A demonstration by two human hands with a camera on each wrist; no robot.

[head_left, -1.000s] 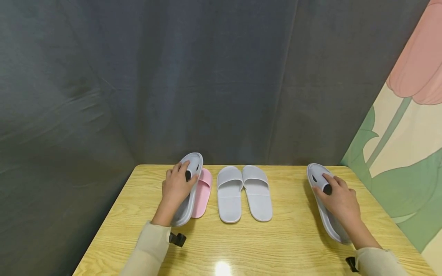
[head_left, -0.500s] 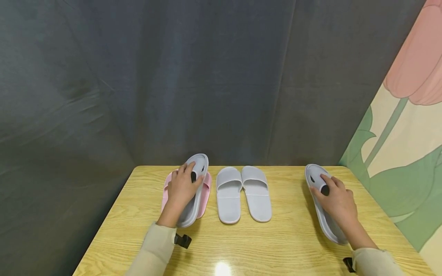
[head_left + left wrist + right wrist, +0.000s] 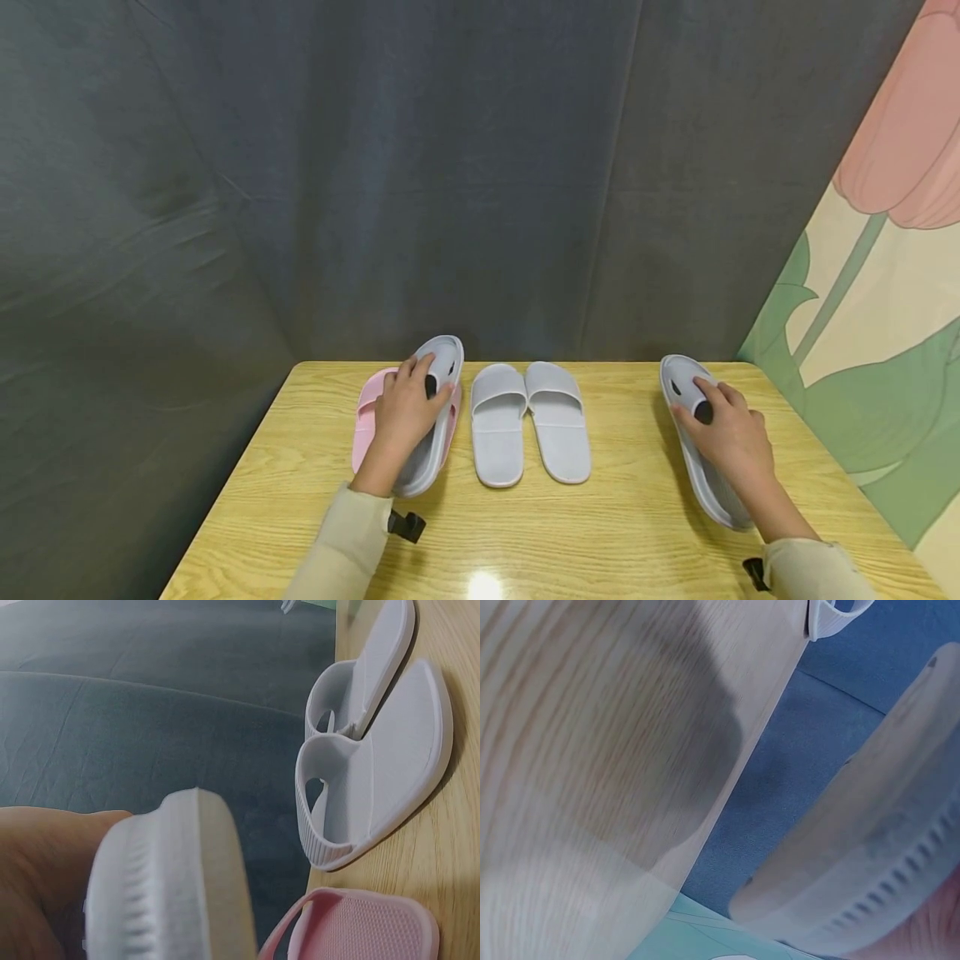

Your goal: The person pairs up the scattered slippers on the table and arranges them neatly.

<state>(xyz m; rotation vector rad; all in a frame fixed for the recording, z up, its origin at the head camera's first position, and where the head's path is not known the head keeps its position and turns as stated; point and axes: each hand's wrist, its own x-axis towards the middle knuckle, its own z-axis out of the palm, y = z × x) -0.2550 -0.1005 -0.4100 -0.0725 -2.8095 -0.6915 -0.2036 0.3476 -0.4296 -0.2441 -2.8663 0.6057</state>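
My left hand [image 3: 405, 412] grips a grey slipper [image 3: 429, 462] by its strap, thumb on the right and fingers on the left. That slipper is raised over a pair of pink slippers [image 3: 366, 417] and partly hides them. In the left wrist view its thick sole edge [image 3: 169, 877] fills the lower middle. My right hand [image 3: 735, 437] holds another grey slipper [image 3: 693, 454] by the strap above the table's right side. Its ridged side [image 3: 885, 862] shows in the right wrist view, with a shadow on the wood. Both held slippers have dark marks on the strap.
A pair of light grey slippers [image 3: 498, 450] lies side by side between the hands, toes toward the curtain. The wooden table [image 3: 600, 533] ends at a dark curtain [image 3: 450, 183] behind. A wall painted with a tulip [image 3: 892, 158] stands on the right.
My left hand has carried its slipper to the right across the pink pair, uncovering the left pink slipper. My right hand and its slipper have shifted only slightly left.
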